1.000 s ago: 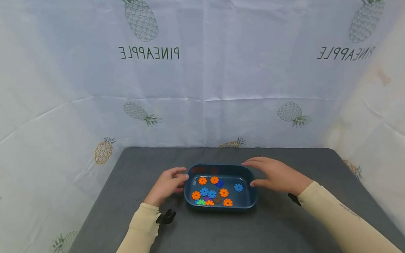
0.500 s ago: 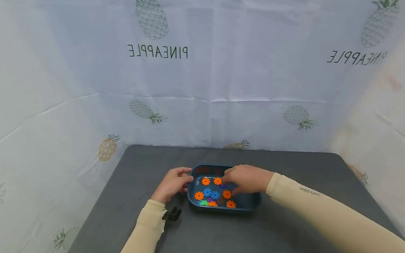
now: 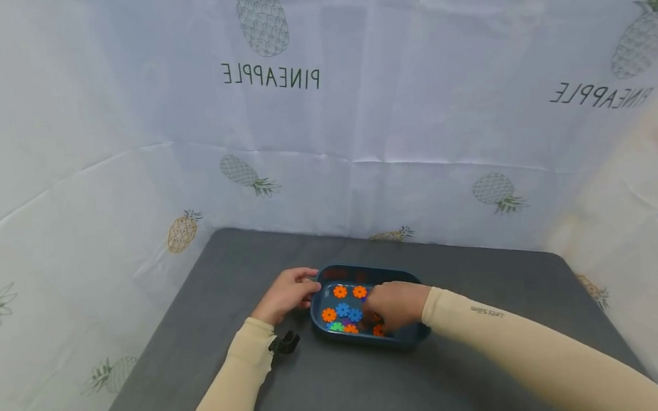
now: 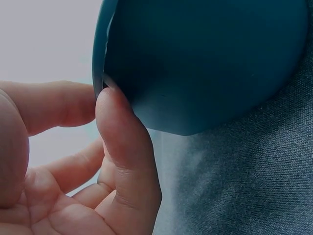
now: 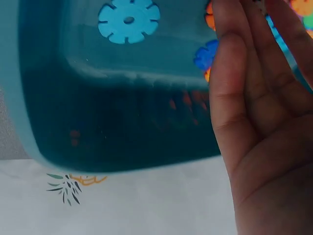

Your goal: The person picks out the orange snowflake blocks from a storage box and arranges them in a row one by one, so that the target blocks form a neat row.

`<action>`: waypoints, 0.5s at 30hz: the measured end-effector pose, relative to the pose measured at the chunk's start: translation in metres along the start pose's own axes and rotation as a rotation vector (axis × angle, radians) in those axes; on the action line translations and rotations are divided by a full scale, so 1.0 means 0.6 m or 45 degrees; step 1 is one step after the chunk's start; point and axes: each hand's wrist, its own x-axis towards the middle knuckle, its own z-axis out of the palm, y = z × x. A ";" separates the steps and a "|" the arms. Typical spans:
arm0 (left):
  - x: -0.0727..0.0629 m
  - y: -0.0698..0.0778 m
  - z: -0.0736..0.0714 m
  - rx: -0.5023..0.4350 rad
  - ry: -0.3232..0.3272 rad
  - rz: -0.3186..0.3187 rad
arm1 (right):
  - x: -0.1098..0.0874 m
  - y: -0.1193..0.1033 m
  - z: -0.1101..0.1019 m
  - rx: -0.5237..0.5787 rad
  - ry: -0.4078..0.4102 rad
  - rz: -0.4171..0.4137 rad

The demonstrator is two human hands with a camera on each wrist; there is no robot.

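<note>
A dark blue oblong tray (image 3: 361,272) sits on the table, holding several flat, round, notched plastic pieces. Among them are an orange piece (image 3: 340,291), a blue piece (image 3: 343,309) and a green one (image 3: 336,326). At the tray's left end, my left hand (image 3: 289,293) pinches the rim between thumb and finger; the left wrist view shows the thumb (image 4: 124,147) against the wall. My right hand (image 3: 397,303) reaches down into the tray, fingers fairly straight over the pieces, fingertips cut off in the right wrist view. Apart from that hand lies a light blue piece (image 5: 128,20).
The grey table (image 3: 284,397) extends around the tray. Behind it and at both sides hangs a white cloth (image 3: 414,112) printed with pineapples. A black strap (image 3: 284,343) is on the left wrist.
My right hand has moved left from beside the tray's right end to inside it, over the pieces. My left hand stays at the left end. The head view has shifted slightly.
</note>
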 end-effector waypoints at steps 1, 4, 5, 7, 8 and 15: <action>0.000 0.001 -0.001 0.002 -0.006 0.004 | 0.002 0.000 0.003 0.006 -0.004 0.000; -0.002 0.001 -0.002 0.005 -0.017 0.008 | 0.007 -0.001 0.011 0.021 -0.008 0.000; -0.002 0.000 -0.002 0.007 -0.020 0.012 | 0.009 -0.001 0.014 0.022 -0.008 -0.001; -0.003 0.001 -0.002 0.007 -0.019 0.009 | 0.012 -0.004 0.019 0.001 -0.004 -0.003; -0.003 0.001 -0.002 0.009 -0.017 0.011 | 0.013 -0.005 0.020 -0.017 -0.001 -0.001; -0.004 0.003 -0.003 0.001 -0.013 0.001 | 0.023 -0.008 0.028 -0.135 0.026 0.011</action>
